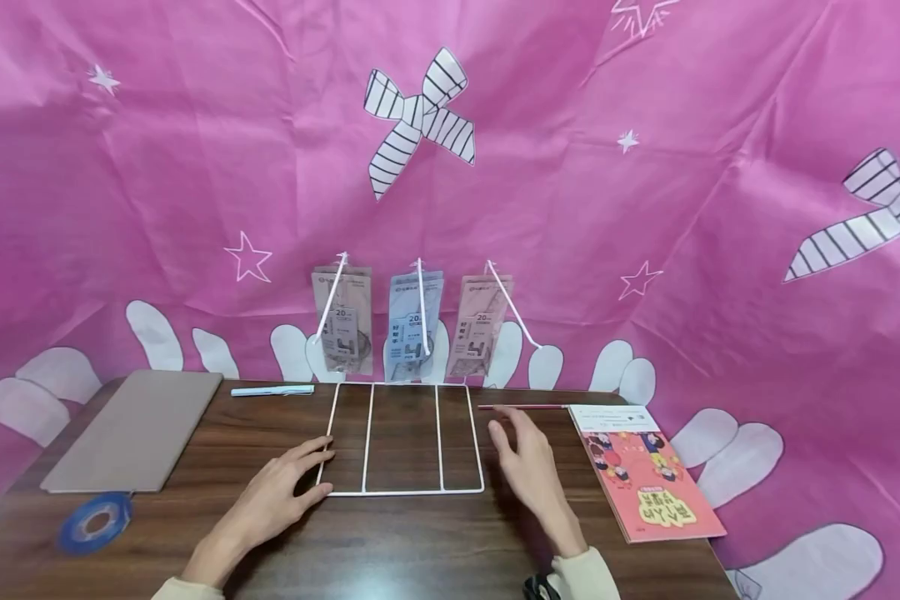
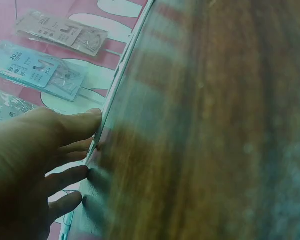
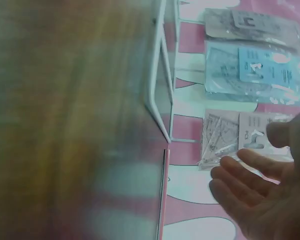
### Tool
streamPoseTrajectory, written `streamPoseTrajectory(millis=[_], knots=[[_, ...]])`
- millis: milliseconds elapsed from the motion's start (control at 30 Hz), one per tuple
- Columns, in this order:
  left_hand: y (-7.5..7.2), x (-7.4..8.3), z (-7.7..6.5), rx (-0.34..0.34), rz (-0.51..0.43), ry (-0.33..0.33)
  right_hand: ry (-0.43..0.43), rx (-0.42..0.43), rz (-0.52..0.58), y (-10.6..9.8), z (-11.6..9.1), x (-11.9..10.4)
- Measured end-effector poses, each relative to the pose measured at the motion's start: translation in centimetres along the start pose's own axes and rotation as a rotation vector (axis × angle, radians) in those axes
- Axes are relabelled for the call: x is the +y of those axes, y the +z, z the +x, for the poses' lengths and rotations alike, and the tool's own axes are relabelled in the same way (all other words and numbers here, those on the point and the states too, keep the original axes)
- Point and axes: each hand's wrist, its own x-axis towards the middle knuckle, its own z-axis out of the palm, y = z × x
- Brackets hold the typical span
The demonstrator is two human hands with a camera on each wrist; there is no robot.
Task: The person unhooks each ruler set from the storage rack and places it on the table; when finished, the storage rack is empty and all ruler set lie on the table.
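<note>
A white wire rack (image 1: 390, 493) stands mid-table, its base frame lying on the wood. Three slanting prongs carry clear packs of ruler sets: a greyish one (image 1: 348, 292), a blue one (image 1: 402, 321) and a pink one (image 1: 474, 321). At the base's front left corner rests my left hand (image 1: 273, 500), fingers spread; in the left wrist view its thumb (image 2: 85, 122) lies along the white wire. My right hand (image 1: 527, 467) hovers just right of the base, holding nothing. Its fingers are loosely extended in the right wrist view, over the thin pink pencil-like stick (image 1: 547, 407).
On the right lies a red-covered booklet (image 1: 652, 483). A grey-brown board or notebook (image 1: 135, 433) lies at the left, with a blue tape roll (image 1: 75, 533) before it. A light blue pen (image 1: 272, 390) lies near the back edge, against a pink patterned cloth (image 1: 555, 208).
</note>
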Motion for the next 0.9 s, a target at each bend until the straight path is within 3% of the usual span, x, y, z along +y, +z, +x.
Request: streamPoseTrajectory(millis=[133,367,500,900], knots=[[0.0,-0.1,0.0,-0.003,-0.006,-0.011,0.029,0.067,0.104,0.4,2.6,0.7],[0.3,-0.2,-0.1,0.012,-0.002,-0.001,0.208,0.097,0.377,1.0,7.6,1.5],[0.6,-0.2,-0.1,0.01,-0.011,-0.001,0.223,0.12,0.484,1.4,9.4,2.3],[0.5,-0.4,-0.1,0.016,0.002,-0.002,0.241,0.11,0.566,3.1,12.2,2.5]])
